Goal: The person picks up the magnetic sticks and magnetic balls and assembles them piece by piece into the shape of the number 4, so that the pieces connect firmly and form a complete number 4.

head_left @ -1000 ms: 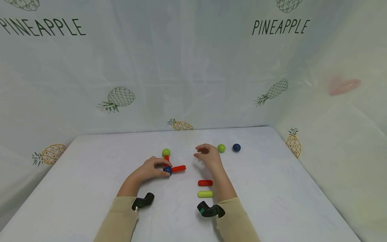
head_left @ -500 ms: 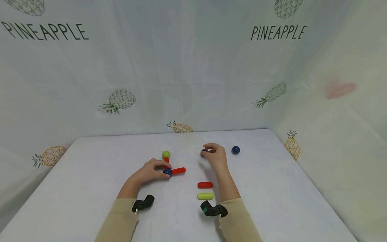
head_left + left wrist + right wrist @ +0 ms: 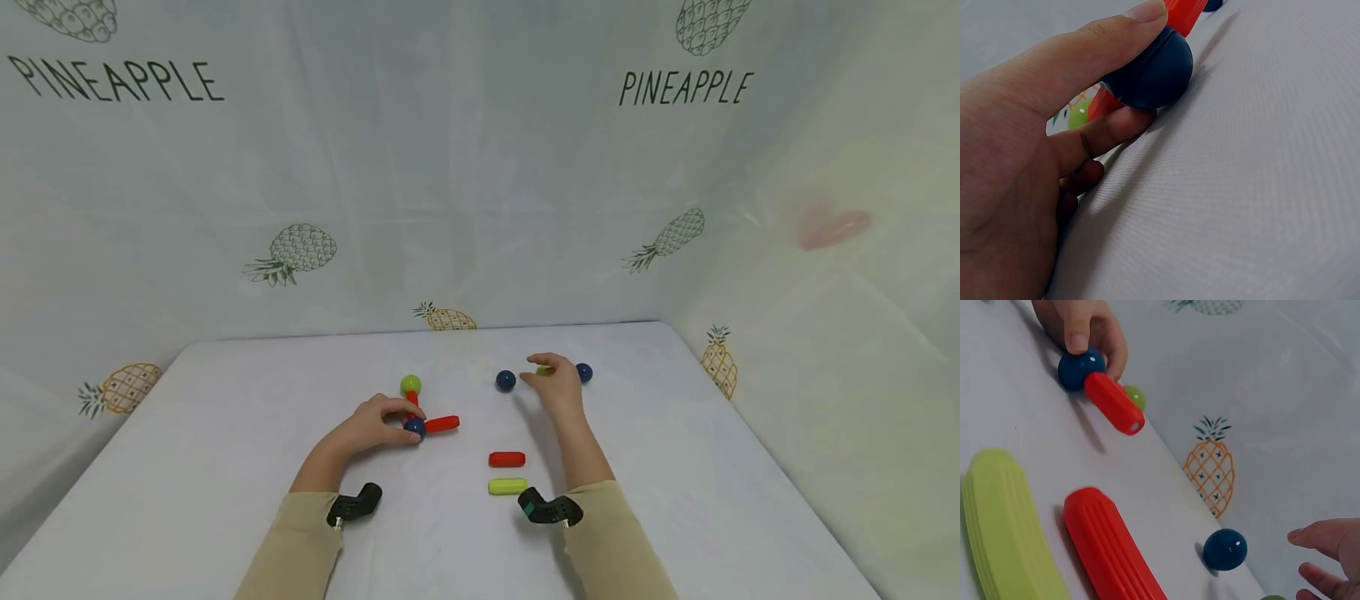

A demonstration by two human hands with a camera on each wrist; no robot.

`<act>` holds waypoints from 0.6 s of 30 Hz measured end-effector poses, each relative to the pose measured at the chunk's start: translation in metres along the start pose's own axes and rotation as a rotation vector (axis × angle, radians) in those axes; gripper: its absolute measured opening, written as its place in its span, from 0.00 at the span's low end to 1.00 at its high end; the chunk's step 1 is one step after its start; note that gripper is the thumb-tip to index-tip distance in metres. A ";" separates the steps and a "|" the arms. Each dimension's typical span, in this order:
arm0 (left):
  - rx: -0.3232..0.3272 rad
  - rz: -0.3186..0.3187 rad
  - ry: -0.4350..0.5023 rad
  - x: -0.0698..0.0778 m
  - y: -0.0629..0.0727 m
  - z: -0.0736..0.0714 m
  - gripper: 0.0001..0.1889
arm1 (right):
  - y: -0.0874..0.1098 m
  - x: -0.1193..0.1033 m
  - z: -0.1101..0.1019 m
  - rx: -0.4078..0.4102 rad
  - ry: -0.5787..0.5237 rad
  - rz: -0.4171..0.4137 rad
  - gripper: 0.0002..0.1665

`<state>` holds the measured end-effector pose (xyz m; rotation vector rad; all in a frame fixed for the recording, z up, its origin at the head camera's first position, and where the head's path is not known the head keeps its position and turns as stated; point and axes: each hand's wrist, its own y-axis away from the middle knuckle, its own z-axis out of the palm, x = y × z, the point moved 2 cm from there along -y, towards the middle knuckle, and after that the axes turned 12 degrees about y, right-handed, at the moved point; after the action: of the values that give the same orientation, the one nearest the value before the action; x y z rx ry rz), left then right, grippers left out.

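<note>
My left hand (image 3: 375, 422) pinches a dark blue ball (image 3: 1159, 74) between thumb and fingers, low over the white cloth. Two red rods join that ball: one red rod (image 3: 442, 424) points right, and the other runs away to a green ball (image 3: 410, 384). My right hand (image 3: 558, 387) hovers at the back right with thumb and fingers spread apart, holding nothing. Just left of its fingertips lies a loose blue ball (image 3: 1225, 549). Another green ball (image 3: 544, 370) is mostly hidden behind the right hand, and one more blue ball (image 3: 584, 372) shows beside it.
A loose red rod (image 3: 507, 459) and a yellow-green rod (image 3: 507, 487) lie parallel on the white table (image 3: 225, 433), left of my right forearm. A pineapple-printed curtain (image 3: 480, 167) rises behind the table and along its right side.
My right hand came to hold a blue ball, then let it go on the table and moved right towards the green ball. The left hand keeps its pinch in place.
</note>
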<state>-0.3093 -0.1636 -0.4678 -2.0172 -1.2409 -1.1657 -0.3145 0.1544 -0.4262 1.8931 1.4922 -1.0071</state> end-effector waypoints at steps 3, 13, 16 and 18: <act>0.003 -0.010 0.002 -0.001 0.000 0.000 0.15 | -0.005 0.004 -0.001 0.002 0.032 0.003 0.20; 0.009 -0.031 0.011 -0.002 -0.002 0.000 0.15 | -0.011 0.013 -0.004 -0.031 0.042 0.022 0.24; 0.006 -0.027 0.010 -0.002 -0.002 0.000 0.15 | -0.014 0.016 -0.002 -0.025 0.052 0.026 0.24; 0.004 -0.027 0.009 -0.002 -0.002 0.000 0.15 | -0.016 0.018 0.000 -0.020 0.051 0.031 0.24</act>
<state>-0.3112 -0.1636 -0.4691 -1.9956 -1.2691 -1.1834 -0.3280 0.1691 -0.4401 1.9358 1.4915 -0.9332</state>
